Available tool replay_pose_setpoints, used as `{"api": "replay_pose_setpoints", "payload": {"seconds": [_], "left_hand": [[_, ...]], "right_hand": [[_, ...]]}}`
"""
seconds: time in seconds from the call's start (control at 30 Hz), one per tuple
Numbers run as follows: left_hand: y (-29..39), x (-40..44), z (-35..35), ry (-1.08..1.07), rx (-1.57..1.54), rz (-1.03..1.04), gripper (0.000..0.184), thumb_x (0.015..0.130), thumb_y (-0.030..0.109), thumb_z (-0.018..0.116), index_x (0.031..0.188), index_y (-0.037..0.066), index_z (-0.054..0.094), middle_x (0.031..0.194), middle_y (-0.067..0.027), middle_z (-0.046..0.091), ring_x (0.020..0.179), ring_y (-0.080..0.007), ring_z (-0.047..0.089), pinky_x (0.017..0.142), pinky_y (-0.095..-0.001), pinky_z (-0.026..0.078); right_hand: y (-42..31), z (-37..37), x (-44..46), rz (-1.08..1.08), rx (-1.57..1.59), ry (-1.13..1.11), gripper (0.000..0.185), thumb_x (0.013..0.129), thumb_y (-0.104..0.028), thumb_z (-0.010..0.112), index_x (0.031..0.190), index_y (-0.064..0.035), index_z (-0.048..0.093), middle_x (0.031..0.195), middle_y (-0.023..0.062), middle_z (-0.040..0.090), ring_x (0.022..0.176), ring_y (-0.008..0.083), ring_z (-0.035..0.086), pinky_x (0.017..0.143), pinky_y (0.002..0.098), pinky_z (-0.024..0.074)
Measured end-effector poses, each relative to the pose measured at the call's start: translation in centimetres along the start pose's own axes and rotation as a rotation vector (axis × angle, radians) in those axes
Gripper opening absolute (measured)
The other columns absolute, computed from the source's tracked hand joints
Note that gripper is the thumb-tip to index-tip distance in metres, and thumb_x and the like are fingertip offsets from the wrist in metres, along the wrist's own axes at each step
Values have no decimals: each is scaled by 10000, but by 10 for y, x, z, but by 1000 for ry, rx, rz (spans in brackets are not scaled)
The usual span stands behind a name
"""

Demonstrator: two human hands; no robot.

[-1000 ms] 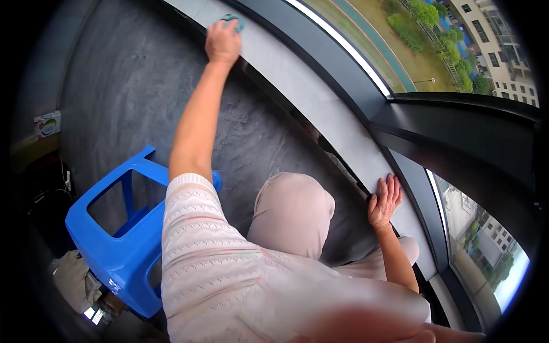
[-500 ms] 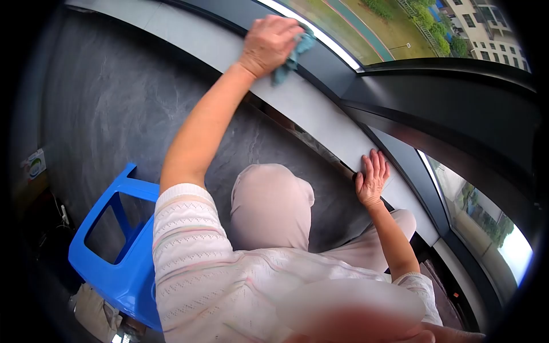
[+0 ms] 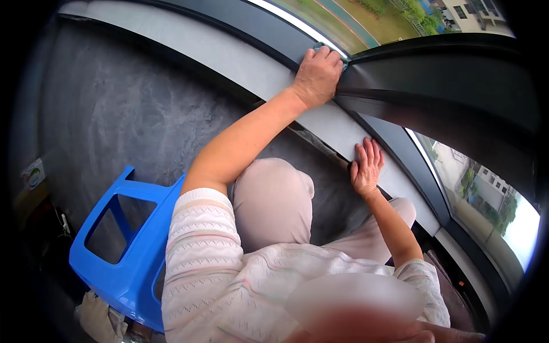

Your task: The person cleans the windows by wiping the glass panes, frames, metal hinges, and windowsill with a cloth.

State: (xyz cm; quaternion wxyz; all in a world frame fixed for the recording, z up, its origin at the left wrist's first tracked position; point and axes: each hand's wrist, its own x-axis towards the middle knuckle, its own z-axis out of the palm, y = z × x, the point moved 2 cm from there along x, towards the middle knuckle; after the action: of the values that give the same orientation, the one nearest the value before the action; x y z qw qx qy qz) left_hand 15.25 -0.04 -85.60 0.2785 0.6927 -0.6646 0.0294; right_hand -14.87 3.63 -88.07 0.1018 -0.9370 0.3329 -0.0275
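Observation:
My left hand (image 3: pixel 318 77) is closed on a teal cloth (image 3: pixel 323 47), pressing it at the corner where the dark window frame (image 3: pixel 251 28) meets a thick dark post. Only small parts of the cloth show past my fingers. On the light grey sill (image 3: pixel 211 54) rests my right hand (image 3: pixel 368 170), palm down with its fingers a little apart, holding nothing. Its thumb lies by the sill's inner edge.
A blue plastic stool (image 3: pixel 128 286) lies tipped at the lower left on the dark floor (image 3: pixel 137 108). My bent knee (image 3: pixel 273 200) is below the sill. A small box (image 3: pixel 34 173) is at the far left. Window glass (image 3: pixel 480 188) runs along the right.
My left hand has moved right along the sill and up onto the window frame with the cloth. My right hand stays on the sill, while the view has shifted.

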Motion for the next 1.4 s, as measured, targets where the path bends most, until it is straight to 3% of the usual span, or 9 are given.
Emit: {"api": "replay_pose_setpoints", "payload": {"seconds": [0.23,0.6,0.77,0.9,0.97,1.07,1.13,1.2,1.4], "left_hand": [[-9,-12,-17,-181,-167,54,218,729,32,587,932,73,656,1013,-15,583,915,-213,512,736,-345,386],[2,-8,-15,-122,-144,-1,247,724,14,579,965,42,624,1015,-45,575,931,-232,516,744,-347,395],[-4,-42,-31,-68,-251,11,272,716,-8,601,982,42,625,997,-63,581,944,-263,528,779,-356,431],[-15,-30,-42,103,-780,-331,202,809,-13,575,1003,-3,631,963,-107,614,861,-223,607,753,-285,479],[5,14,-102,397,-732,-205,187,829,-6,584,1009,1,635,953,-111,625,821,-173,614,730,-247,470],[42,73,-160,801,-432,102,213,767,-3,655,973,47,665,895,-62,627,755,-178,623,653,-257,481],[52,91,-154,842,-516,162,247,798,127,624,1038,86,668,1066,-153,594,920,-293,600,765,-363,489],[53,84,-127,931,-357,223,256,715,-24,664,952,70,677,878,-64,620,725,-211,615,639,-287,495],[8,8,-12,429,-307,-87,257,697,-7,638,938,80,661,883,-50,611,828,-243,588,720,-335,482]], "right_hand": [[2,1,2,-7,-20,-7,552,755,-197,549,1289,-128,429,1421,105,343,1331,308,279,1064,508,158],[1,2,1,17,-54,-32,545,760,-197,531,1291,-121,433,1407,124,353,1331,317,280,1074,490,148],[1,-2,1,21,-31,-18,532,763,-218,558,1280,-151,452,1415,77,356,1338,286,272,1055,512,172],[2,1,-1,-2,-30,4,541,766,-203,556,1293,-149,443,1422,84,347,1340,289,271,1053,513,173],[-1,-4,2,12,-34,-2,538,772,-201,552,1295,-148,441,1423,85,347,1341,291,269,1055,512,170],[-2,-3,-1,1,-40,-4,533,781,-199,550,1299,-146,438,1424,87,345,1343,295,265,1056,513,169],[0,-3,-2,-9,-38,-1,531,787,-199,550,1302,-146,434,1424,90,344,1344,298,262,1056,515,169],[1,-1,-2,-2,-25,1,530,791,-198,550,1305,-145,431,1424,95,342,1344,300,260,1056,518,169],[-2,-3,-3,-4,-19,5,522,803,-189,542,1309,-141,427,1429,93,336,1348,294,255,1066,511,162]]}}
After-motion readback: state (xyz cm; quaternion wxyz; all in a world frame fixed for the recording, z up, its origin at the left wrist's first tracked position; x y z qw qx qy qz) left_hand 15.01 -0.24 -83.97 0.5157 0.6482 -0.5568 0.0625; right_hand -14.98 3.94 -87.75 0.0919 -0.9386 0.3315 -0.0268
